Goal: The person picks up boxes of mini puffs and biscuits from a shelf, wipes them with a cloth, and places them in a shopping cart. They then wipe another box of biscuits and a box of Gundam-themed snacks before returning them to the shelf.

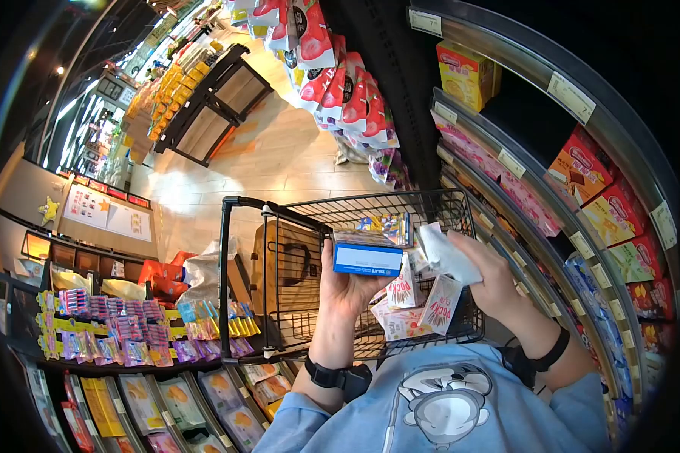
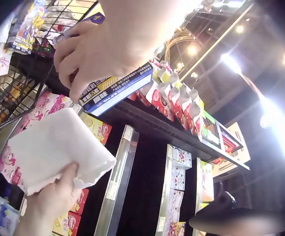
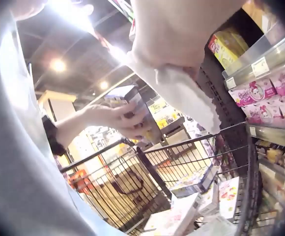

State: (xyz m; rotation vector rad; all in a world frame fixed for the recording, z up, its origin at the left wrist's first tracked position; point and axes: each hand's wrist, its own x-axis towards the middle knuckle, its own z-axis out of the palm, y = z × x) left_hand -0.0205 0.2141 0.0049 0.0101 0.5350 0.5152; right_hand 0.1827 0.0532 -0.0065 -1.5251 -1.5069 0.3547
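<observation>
My left hand [image 1: 341, 293] grips a blue and white box [image 1: 366, 259] marked TALA'S, held over a black wire shopping cart [image 1: 224, 275]. The left wrist view shows its fingers bent around the box [image 2: 125, 91]. My right hand [image 1: 497, 273] pinches a folded white tissue [image 1: 449, 257] with a ragged edge, its thumb [image 2: 66, 179] lying on the tissue in the left wrist view. Below both hands, white Pocky boxes [image 1: 440, 306] lie loosely in the cart. A colourful box [image 2: 28, 24] stands farther along in the basket.
Shelves with price tags and boxed snacks [image 1: 616, 215] line the right side. Red and white bags [image 1: 355, 94] hang beyond the cart. At left, small packets [image 1: 121, 325] hang above a shelf of snack packs [image 1: 181, 404]. A display table [image 1: 211, 106] stands farther off on the floor.
</observation>
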